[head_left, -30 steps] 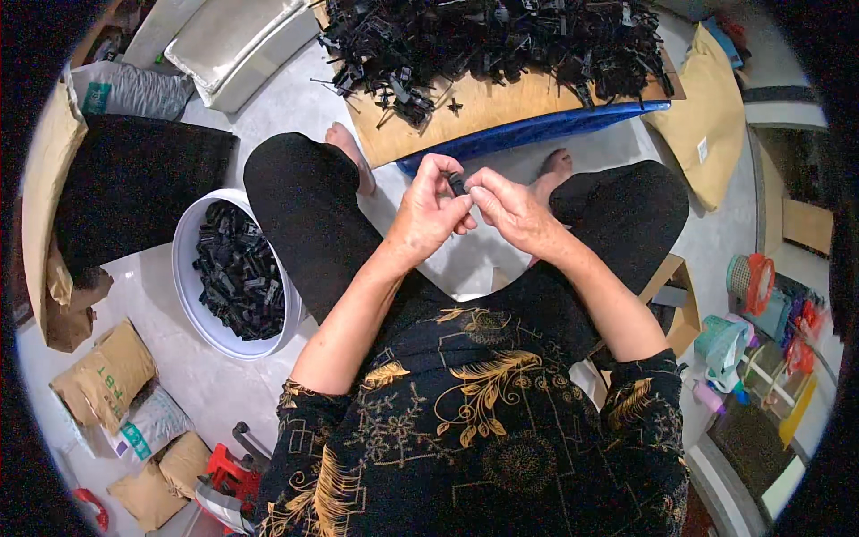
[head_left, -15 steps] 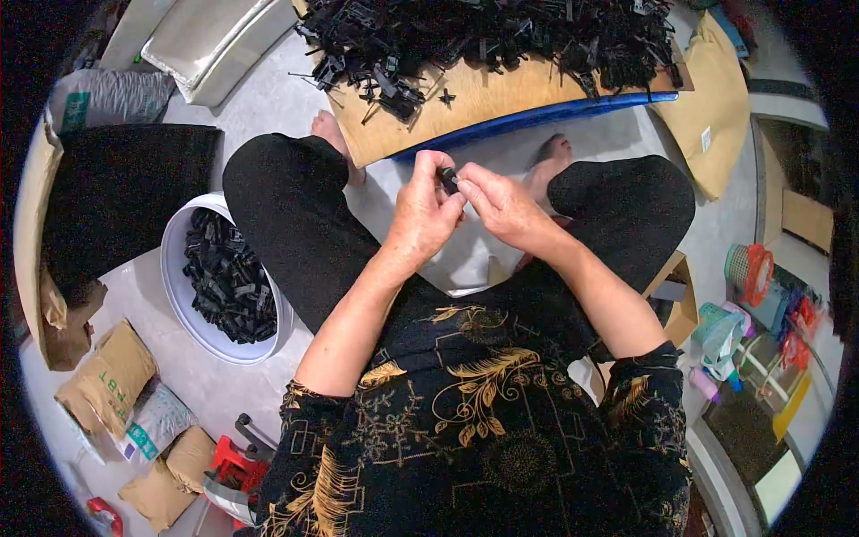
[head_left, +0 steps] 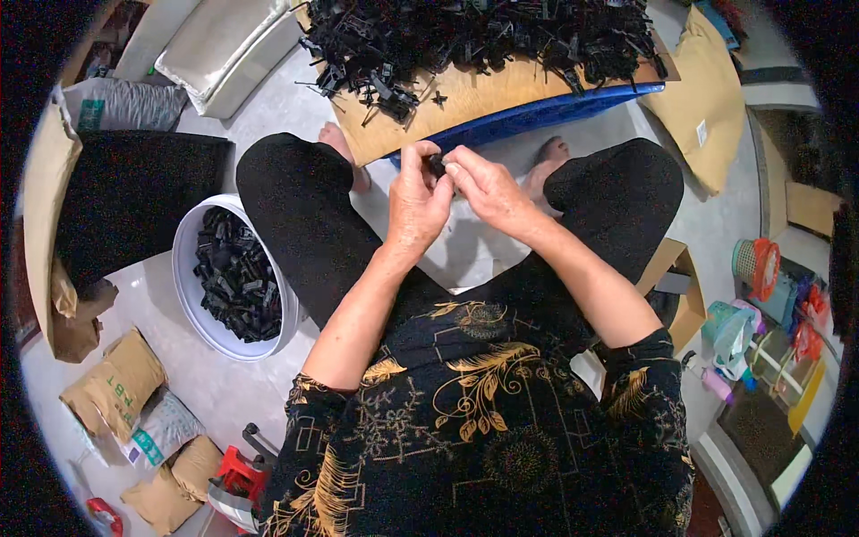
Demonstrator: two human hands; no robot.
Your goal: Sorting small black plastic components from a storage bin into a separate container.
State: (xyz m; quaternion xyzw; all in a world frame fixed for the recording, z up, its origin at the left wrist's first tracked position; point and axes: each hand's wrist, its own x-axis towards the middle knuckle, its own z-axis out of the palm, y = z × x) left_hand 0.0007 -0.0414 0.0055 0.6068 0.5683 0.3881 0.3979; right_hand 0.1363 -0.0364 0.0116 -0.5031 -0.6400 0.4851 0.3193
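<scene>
Between my knees, just short of the table's near edge, both hands meet around a small black plastic part [head_left: 437, 165]. My left hand [head_left: 417, 199] is closed around it, fingers curled over the top and thumb along its side. My right hand [head_left: 488, 186] pinches at the part's right side with thumb and forefinger. Fingers hide most of the part, so its exact shape is unclear. Beyond my hands, a heap of black plastic pieces [head_left: 483, 36] covers the far portion of the wooden tabletop [head_left: 483, 92]. A lone small black piece [head_left: 439, 98] lies near its front.
Beside my left knee stands a white bucket [head_left: 185, 268] holding many black plastic parts [head_left: 234, 277]. Brown and grey packages [head_left: 112, 380] lie at lower left. An open cardboard box [head_left: 684, 300] sits by my right thigh, and a large tan package [head_left: 698, 98] leans right of the table.
My hands have shifted slightly left and away from me, still together on the black part. The whole view has also moved a little.
</scene>
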